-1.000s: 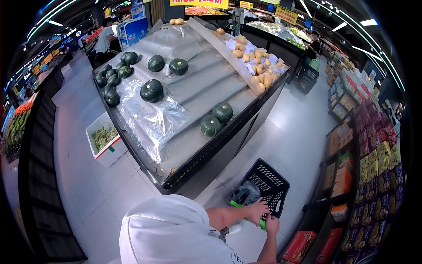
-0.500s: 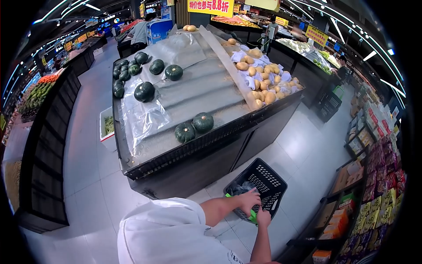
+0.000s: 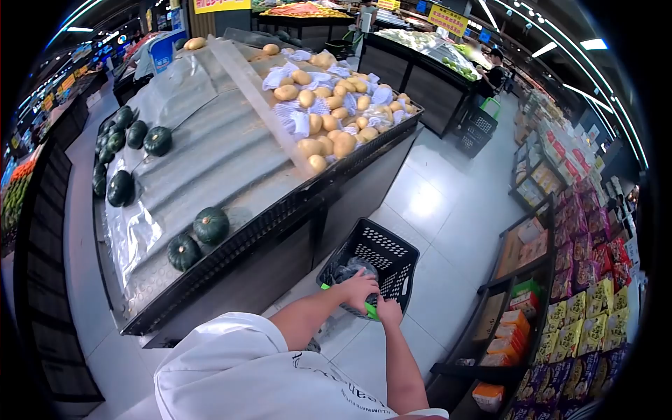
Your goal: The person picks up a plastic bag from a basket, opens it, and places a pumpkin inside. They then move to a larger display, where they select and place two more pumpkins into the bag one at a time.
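A black shopping basket point(image 3: 395, 255) with a green handle point(image 3: 371, 309) is in front of me over the tiled floor, beside the potato stand. My left hand point(image 3: 358, 290) is closed around the handle, its fingers bent over the near rim. Just to its right, my right hand point(image 3: 390, 311) also grips the handle, with the two hands almost touching. Inside the basket lies a crumpled, see-through plastic bag point(image 3: 348, 271); what it holds I cannot make out.
On the sloped stand point(image 3: 231, 161) are dark green squashes point(image 3: 211, 225) and a heap of potatoes point(image 3: 343, 145), some in white foam nets. Snack shelves point(image 3: 584, 308) line my right. Farther up the aisle, a person point(image 3: 492, 73) stands near another black basket point(image 3: 477, 131).
My view has swung right and forward, so the stand and potatoes have shifted left and look nearer. Both hands stay on the handle as the basket moves along with me.
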`<state>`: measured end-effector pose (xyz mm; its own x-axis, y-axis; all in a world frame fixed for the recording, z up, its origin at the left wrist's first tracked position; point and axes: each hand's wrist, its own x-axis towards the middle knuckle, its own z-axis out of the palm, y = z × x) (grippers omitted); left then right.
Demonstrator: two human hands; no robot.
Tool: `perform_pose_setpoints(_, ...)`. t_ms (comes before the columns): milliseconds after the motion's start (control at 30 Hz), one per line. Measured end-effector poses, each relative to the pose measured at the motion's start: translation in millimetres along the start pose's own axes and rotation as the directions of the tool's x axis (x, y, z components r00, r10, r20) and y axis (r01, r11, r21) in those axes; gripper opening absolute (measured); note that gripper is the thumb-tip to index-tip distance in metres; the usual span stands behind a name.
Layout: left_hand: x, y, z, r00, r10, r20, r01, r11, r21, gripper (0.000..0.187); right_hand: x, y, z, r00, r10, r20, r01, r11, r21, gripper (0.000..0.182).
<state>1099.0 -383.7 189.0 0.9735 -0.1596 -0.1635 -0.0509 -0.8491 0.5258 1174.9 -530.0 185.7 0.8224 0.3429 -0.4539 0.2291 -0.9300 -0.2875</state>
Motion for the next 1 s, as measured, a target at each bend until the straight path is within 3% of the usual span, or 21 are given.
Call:
perform_pose_setpoints(333,103.0,-79.3,-52.1,0.996,0.077,0.051,-0.076,0.997,-0.015,0.075,124.0,-37.0,-29.2,0.996,0.079,0.028,-0.08,0.996,0.034,0.053)
perform_pose_setpoints(500,150.9,-115.6,-77.0,0.993,0.113,0.037,-0.115,0.991,0.069,0.072,180.5,-52.8,-46.1,0.995,0.088,0.04,-0.091,0.994,0.061,0.054)
perform_pose_setpoints(633,188.9,-136.9,-100.0,0.988,0.155,0.013,-0.155,0.98,0.122,0.07,216.9,-67.5,-68.2,0.999,0.028,0.02,-0.031,0.983,0.182,0.05)
perform_pose_setpoints(800,245.3,-159.5,-122.1,0.981,0.138,0.136,-0.163,0.967,0.197,0.076,281.9,-64.4,-76.1,0.997,-0.071,0.026,0.063,0.972,0.227,0.052)
perform_pose_setpoints(1000,315.9,-186.4,-137.8,0.965,0.086,0.249,-0.153,0.953,0.261,0.07,346.8,-64.4,-109.3,0.98,-0.191,0.06,0.17,0.95,0.263,0.053)
